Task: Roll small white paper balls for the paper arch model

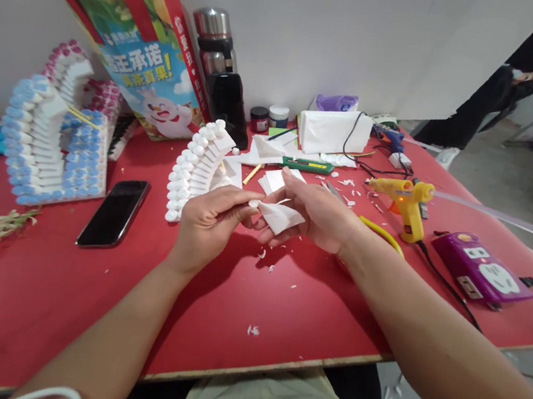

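Observation:
My left hand (215, 218) pinches the small round, white end of a thin white paper piece (282, 218) between thumb and fingertips. From that end the sheet flares out into a loose flap toward the right. My right hand (320, 211) is curled about the flap, its fingers behind and below the paper; their exact contact is partly hidden. Just beyond the left hand stands a curved row of white rolled pieces (195, 168) with round tips. A stack of white paper slips (274, 179) lies behind the hands.
Left are a blue-and-white folded model (52, 145), a phone (113, 212) and dry stalks (1, 228). A bag (148, 83) and flask (213, 39) stand behind. A green cutter (307, 165), yellow glue gun (405, 201) and purple power strip (483, 269) lie right. Another person (512, 83) stands beyond.

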`<action>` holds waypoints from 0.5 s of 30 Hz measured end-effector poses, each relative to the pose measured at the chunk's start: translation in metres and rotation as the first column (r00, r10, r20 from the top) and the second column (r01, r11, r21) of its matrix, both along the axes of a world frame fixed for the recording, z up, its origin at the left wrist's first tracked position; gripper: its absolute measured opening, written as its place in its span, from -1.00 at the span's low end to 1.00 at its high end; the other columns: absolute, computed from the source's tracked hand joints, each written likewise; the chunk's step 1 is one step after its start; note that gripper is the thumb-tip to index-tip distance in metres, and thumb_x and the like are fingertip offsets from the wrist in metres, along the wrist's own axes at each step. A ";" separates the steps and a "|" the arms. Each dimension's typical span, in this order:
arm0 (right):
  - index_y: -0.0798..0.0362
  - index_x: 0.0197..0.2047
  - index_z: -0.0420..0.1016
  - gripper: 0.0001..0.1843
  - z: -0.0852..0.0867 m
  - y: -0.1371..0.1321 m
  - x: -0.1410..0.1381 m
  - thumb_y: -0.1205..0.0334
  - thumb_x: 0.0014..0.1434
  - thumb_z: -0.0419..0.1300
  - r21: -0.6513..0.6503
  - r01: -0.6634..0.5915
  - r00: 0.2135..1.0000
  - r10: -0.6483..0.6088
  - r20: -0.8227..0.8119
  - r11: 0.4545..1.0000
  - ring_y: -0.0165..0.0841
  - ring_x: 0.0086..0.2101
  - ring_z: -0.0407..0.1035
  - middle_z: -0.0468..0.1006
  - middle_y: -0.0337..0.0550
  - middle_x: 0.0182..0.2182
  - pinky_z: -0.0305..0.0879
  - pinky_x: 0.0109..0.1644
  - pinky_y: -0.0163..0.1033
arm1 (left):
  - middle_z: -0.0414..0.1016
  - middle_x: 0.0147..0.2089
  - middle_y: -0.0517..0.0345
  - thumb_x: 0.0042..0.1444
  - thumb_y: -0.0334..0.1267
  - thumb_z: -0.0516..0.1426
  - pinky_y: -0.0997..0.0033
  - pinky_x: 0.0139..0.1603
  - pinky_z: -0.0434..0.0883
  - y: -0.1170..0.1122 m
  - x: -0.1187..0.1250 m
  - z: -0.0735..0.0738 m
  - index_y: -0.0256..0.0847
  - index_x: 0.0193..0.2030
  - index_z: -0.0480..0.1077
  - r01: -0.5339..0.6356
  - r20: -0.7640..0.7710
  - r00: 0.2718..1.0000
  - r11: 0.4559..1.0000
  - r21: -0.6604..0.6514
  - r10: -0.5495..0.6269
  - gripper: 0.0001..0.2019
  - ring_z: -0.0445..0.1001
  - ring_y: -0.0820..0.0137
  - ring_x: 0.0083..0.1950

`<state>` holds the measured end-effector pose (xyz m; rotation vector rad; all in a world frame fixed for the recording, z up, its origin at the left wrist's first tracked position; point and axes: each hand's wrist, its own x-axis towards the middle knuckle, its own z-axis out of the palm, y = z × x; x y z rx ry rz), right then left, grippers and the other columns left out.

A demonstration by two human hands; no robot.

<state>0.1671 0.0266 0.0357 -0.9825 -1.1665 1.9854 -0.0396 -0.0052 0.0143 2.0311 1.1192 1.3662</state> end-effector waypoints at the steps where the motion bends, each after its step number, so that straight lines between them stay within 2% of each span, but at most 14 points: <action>1: 0.12 -0.25 0.53 -0.44 -0.001 -0.001 -0.001 -0.30 0.23 0.25 -0.007 -0.033 0.999 0.032 -0.013 0.999 -0.15 -0.43 0.63 0.69 0.08 -0.38 0.61 -0.39 -0.10 | 0.66 -0.20 0.14 0.28 -0.32 0.24 0.41 -0.12 0.55 0.000 0.000 0.000 -0.07 -0.05 0.65 0.008 -0.019 1.000 1.000 0.023 -0.008 -0.82 0.59 0.41 -0.24; 3: 0.15 -0.27 0.55 -0.53 -0.002 -0.003 -0.002 -0.16 0.21 0.34 0.017 -0.050 0.999 0.051 -0.012 0.999 -0.17 -0.43 0.63 0.70 0.09 -0.37 0.59 -0.42 -0.17 | 0.66 -0.17 0.13 0.28 -0.30 0.25 0.41 -0.12 0.54 0.000 0.000 -0.001 -0.07 -0.06 0.66 0.012 -0.035 0.999 0.998 0.054 -0.010 -0.84 0.60 0.39 -0.20; 5: 0.16 -0.27 0.56 -0.62 -0.002 -0.005 -0.001 -0.04 0.19 0.40 0.045 -0.044 0.999 0.044 0.002 0.998 -0.21 -0.43 0.63 0.71 0.08 -0.36 0.58 -0.43 -0.23 | 0.66 -0.18 0.14 0.28 -0.27 0.26 0.41 -0.16 0.54 0.000 0.000 -0.002 -0.05 -0.04 0.65 0.008 -0.033 0.999 0.999 0.050 -0.007 -0.84 0.59 0.41 -0.25; 8: 0.17 -0.26 0.57 -0.64 -0.001 -0.005 0.002 0.01 0.15 0.43 0.052 -0.081 0.997 0.081 -0.001 0.995 -0.22 -0.41 0.64 0.71 0.08 -0.32 0.60 -0.38 -0.22 | 0.65 -0.19 0.15 0.28 -0.26 0.25 0.41 -0.21 0.53 0.001 -0.001 -0.002 -0.04 -0.03 0.65 0.034 -0.016 0.999 0.999 0.023 -0.034 -0.82 0.56 0.44 -0.33; 11: 0.17 -0.27 0.57 -0.64 0.000 -0.005 0.004 0.03 0.10 0.47 0.044 -0.114 0.993 0.115 -0.024 0.993 -0.21 -0.39 0.65 0.72 0.09 -0.31 0.61 -0.33 -0.19 | 0.66 -0.18 0.14 0.28 -0.28 0.25 0.40 -0.17 0.54 0.001 -0.001 -0.002 -0.05 -0.05 0.66 0.036 -0.019 0.999 0.999 0.033 -0.035 -0.83 0.57 0.41 -0.27; 15: 0.14 -0.33 0.52 -0.73 -0.002 -0.006 -0.002 0.11 0.13 0.43 0.124 -0.014 1.000 0.012 0.021 0.992 -0.24 -0.39 0.65 0.71 0.01 -0.38 0.58 -0.31 -0.23 | 0.64 -0.22 0.16 0.28 -0.31 0.25 0.40 -0.13 0.54 0.001 0.002 0.000 -0.05 -0.06 0.66 0.045 -0.003 0.999 0.999 -0.002 -0.045 -0.83 0.58 0.40 -0.21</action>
